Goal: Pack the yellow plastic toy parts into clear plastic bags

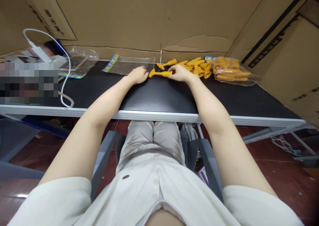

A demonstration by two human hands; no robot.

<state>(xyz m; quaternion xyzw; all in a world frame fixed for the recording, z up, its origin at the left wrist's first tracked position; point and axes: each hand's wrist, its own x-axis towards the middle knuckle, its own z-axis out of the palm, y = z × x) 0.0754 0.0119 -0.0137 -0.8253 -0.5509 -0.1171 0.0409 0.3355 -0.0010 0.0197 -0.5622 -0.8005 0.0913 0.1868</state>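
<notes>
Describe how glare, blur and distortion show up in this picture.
Head view: a soft sheen on the black table, towards its front edge; head view: the sleeves look stretched towards the lower corners, probably wide-angle distortion; head view: the yellow pieces keep readable outlines, though fine detail is soft; head view: blocky pixelation hides part of the left side.

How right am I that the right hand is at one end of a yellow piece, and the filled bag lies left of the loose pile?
Not quite: the head view shows the filled bag right of the loose pile, not left. The right hand is indeed at one end of a yellow piece.
</notes>
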